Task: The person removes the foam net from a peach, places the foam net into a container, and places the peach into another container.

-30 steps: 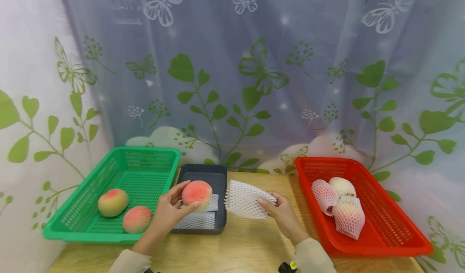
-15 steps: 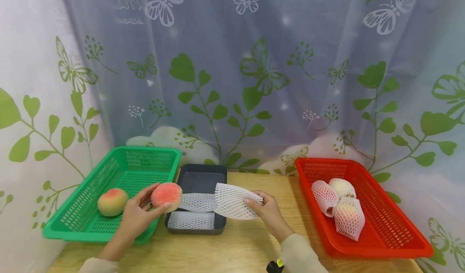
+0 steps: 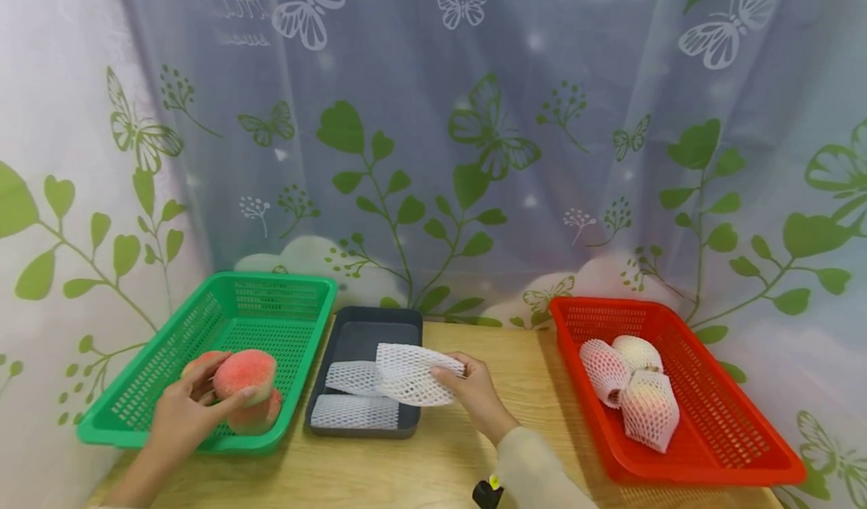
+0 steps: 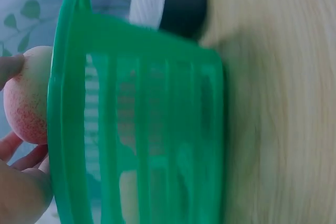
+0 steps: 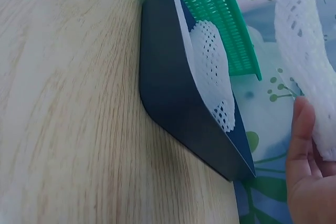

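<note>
My left hand (image 3: 186, 411) grips a pink peach (image 3: 245, 376) over the near part of the green basket (image 3: 305, 358). In the left wrist view the peach (image 4: 29, 98) shows just above the basket rim, fingers round it. Below it in the basket lies another peach (image 3: 256, 416), and a further one (image 3: 203, 362) is mostly hidden behind the hand. My right hand (image 3: 477, 396) pinches a white foam net sleeve (image 3: 413, 373) by its right end, above the dark grey tray (image 3: 369, 336). In the right wrist view the sleeve (image 5: 304, 51) hangs from the fingers.
Two more foam net sleeves lie flat in the tray, the nearer sleeve (image 3: 355, 412) along its front. A red basket (image 3: 731, 434) on the right holds several netted peaches (image 3: 650, 411). All stand on a wooden table (image 3: 474, 449) before a printed curtain (image 3: 420, 155).
My left hand has carried the peach leftward from over the tray to over the green basket. My right hand has moved left with the foam net sleeve, now above the tray.
</note>
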`<state>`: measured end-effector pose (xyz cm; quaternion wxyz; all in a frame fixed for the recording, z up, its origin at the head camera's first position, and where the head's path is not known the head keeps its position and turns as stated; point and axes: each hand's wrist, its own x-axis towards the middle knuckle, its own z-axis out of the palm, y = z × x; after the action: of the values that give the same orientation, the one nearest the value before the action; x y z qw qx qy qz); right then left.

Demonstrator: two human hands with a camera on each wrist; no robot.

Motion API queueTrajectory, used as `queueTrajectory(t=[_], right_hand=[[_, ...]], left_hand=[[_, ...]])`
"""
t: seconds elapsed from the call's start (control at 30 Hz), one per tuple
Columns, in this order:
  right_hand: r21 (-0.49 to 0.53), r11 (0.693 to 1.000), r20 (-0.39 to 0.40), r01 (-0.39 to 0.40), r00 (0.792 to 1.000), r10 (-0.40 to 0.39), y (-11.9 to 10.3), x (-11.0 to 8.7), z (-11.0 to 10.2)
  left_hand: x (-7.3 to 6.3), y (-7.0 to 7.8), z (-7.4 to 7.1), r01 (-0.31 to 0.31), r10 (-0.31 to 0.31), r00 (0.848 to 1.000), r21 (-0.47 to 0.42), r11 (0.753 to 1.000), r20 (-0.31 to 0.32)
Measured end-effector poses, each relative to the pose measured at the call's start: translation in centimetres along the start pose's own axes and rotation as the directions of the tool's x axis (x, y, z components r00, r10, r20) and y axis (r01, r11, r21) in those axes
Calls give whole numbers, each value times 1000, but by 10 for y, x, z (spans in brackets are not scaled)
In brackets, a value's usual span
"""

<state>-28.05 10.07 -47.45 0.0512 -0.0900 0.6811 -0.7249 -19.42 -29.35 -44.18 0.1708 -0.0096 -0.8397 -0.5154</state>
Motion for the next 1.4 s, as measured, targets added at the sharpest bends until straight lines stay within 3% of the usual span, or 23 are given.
queueTrajectory(t=[0.23,0.4,0.53,0.7,1.0,1.17,1.4], right_hand=[[-38,999,-9,9,1000,-9,-1,6,17],[-67,998,18,8,1000,-7,1,12,32],[-52,999,26,11,1000,-10,9,18,45],[-24,1000,33,6,999,-5,18,21,58],[-193,981,62,-15,998,28,29,19,73],[-330,942,43,-51,997,69,29,17,79],[-452,892,18,-27,999,39,35,18,86]], left_hand=[[-1,-21,-35,20,-12,999,199,980,-38],[2,-37,-55,14,4,998,270,963,-67],[3,-42,-68,25,-26,1000,330,944,-1],[6,-43,-72,-10,-37,994,423,906,102],[18,-48,-76,-80,-40,975,518,851,217],[28,-52,-78,-82,-77,956,511,856,282],[35,-56,-78,-55,-144,916,473,880,375]])
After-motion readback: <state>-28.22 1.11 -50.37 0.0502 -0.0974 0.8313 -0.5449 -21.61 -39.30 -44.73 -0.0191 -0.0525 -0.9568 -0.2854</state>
